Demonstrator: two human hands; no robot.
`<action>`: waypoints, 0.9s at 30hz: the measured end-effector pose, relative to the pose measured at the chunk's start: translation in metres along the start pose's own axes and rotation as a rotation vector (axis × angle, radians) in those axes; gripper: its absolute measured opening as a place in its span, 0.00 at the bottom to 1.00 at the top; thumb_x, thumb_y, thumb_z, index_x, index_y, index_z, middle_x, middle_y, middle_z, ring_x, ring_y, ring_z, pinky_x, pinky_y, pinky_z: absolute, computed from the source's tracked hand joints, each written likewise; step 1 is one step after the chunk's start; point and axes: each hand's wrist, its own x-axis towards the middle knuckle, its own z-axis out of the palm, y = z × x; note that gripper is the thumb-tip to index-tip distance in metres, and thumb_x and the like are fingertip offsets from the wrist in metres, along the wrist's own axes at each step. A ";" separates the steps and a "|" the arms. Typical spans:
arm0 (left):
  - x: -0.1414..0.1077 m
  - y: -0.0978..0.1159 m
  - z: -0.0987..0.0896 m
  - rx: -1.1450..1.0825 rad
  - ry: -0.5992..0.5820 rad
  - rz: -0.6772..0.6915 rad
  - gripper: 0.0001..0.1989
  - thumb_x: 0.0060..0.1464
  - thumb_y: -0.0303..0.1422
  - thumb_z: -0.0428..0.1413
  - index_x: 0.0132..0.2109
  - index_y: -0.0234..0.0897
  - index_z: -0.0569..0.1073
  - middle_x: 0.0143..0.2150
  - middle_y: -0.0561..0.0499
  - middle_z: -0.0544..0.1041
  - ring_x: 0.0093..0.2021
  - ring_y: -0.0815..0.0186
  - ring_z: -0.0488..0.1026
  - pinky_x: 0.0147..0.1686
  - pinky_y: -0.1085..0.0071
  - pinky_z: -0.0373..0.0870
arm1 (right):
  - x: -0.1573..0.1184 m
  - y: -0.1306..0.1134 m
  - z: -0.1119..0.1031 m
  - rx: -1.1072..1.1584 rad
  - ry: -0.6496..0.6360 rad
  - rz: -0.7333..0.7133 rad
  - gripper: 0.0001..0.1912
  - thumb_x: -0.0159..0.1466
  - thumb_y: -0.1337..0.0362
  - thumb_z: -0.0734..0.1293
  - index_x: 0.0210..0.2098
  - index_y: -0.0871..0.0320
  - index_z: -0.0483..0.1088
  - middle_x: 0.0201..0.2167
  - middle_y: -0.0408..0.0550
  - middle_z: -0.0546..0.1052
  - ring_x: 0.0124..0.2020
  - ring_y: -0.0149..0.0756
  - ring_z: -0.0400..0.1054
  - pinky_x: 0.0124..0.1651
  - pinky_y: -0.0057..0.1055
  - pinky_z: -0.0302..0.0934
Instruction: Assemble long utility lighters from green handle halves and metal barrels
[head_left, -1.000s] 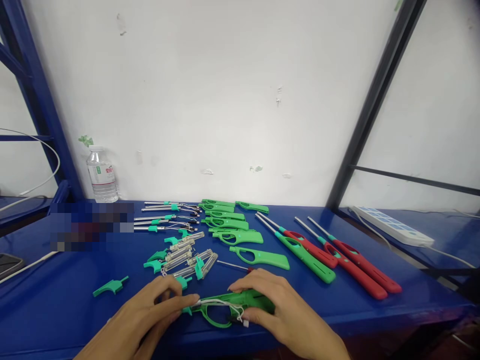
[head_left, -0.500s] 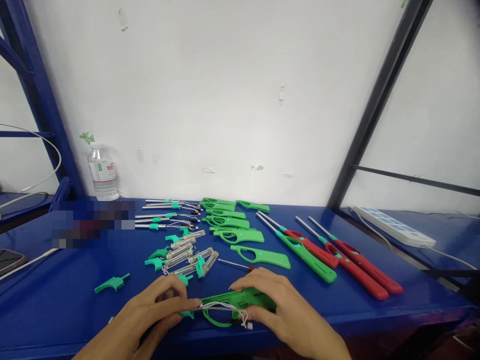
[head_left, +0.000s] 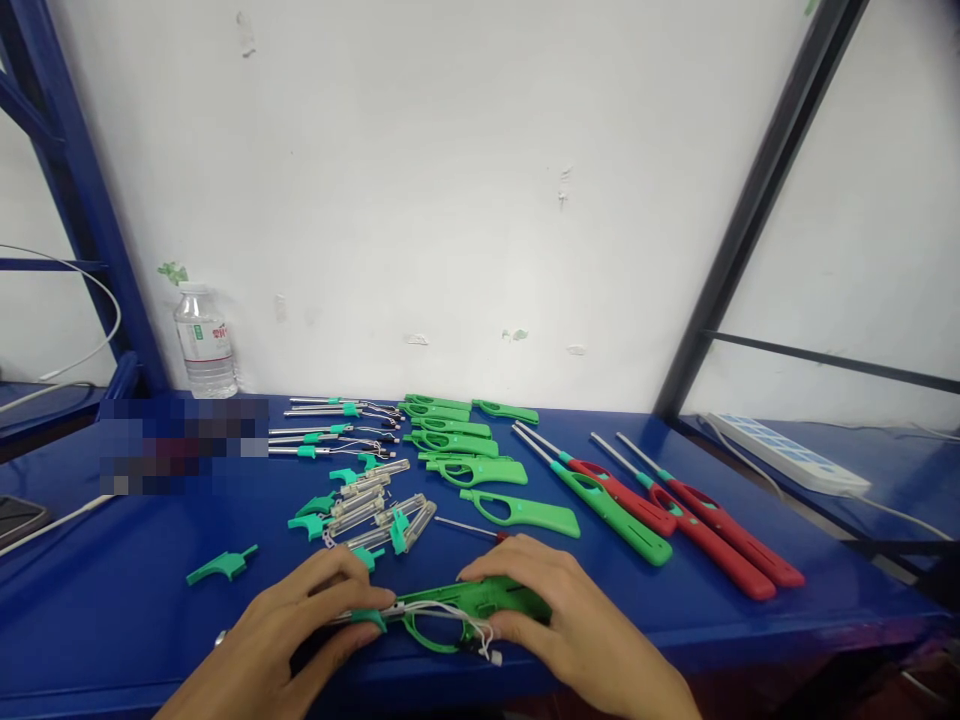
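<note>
Near the table's front edge, my left hand (head_left: 307, 618) pinches a metal tube with a teal piece (head_left: 367, 618) at the front end of an opened green lighter shell (head_left: 487, 597). My right hand (head_left: 559, 615) grips the shell's handle end, fingertips on its upper edge and thumb below. White wires (head_left: 446, 606) run from the tube across the shell to a small black and white connector (head_left: 489, 655) near my right thumb. Just behind my hands lie clear fuel tanks (head_left: 360, 510) with teal pieces and a screwdriver (head_left: 469, 527).
Several green shells (head_left: 525, 512) and wired metal tubes (head_left: 300, 451) lie farther back. Finished-looking red and green lighters (head_left: 720, 535) are on the right. A loose teal trigger (head_left: 225, 566) lies left. A water bottle (head_left: 204, 345) stands by the wall; a power strip (head_left: 787, 452) is far right.
My left thumb has shifted slightly down and left, showing more of the tube and teal piece. The connector has dipped a little. My right hand is almost unmoved.
</note>
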 end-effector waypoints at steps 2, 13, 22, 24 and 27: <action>0.003 0.002 -0.003 -0.009 -0.013 0.038 0.11 0.74 0.40 0.56 0.51 0.52 0.84 0.46 0.53 0.82 0.43 0.66 0.83 0.46 0.79 0.80 | 0.000 0.000 0.000 -0.003 -0.001 0.000 0.15 0.72 0.66 0.77 0.56 0.45 0.81 0.50 0.39 0.83 0.53 0.37 0.76 0.58 0.27 0.62; 0.004 0.005 -0.007 -0.012 -0.039 0.092 0.16 0.75 0.33 0.50 0.49 0.51 0.84 0.42 0.53 0.80 0.38 0.68 0.81 0.41 0.81 0.79 | -0.001 -0.002 0.000 -0.010 0.001 0.005 0.13 0.72 0.65 0.77 0.55 0.45 0.81 0.50 0.41 0.83 0.53 0.40 0.76 0.59 0.29 0.64; -0.005 0.002 0.002 -0.008 0.017 -0.016 0.20 0.78 0.44 0.48 0.48 0.49 0.85 0.39 0.52 0.78 0.35 0.67 0.78 0.39 0.80 0.78 | -0.002 -0.002 0.001 -0.006 0.001 -0.008 0.13 0.72 0.64 0.77 0.55 0.46 0.81 0.50 0.39 0.83 0.53 0.38 0.76 0.59 0.28 0.63; -0.007 0.000 0.004 -0.013 0.007 -0.022 0.20 0.78 0.44 0.48 0.48 0.49 0.85 0.40 0.51 0.78 0.36 0.67 0.78 0.40 0.80 0.78 | -0.002 -0.001 0.001 -0.004 0.000 -0.006 0.13 0.72 0.64 0.77 0.55 0.45 0.81 0.51 0.39 0.83 0.54 0.38 0.76 0.59 0.28 0.63; -0.007 -0.002 0.003 -0.015 -0.028 -0.025 0.18 0.77 0.42 0.49 0.49 0.48 0.84 0.42 0.51 0.78 0.37 0.67 0.79 0.42 0.79 0.78 | -0.003 -0.001 0.001 -0.003 0.009 0.027 0.14 0.72 0.64 0.77 0.55 0.44 0.79 0.52 0.38 0.83 0.55 0.39 0.76 0.59 0.28 0.63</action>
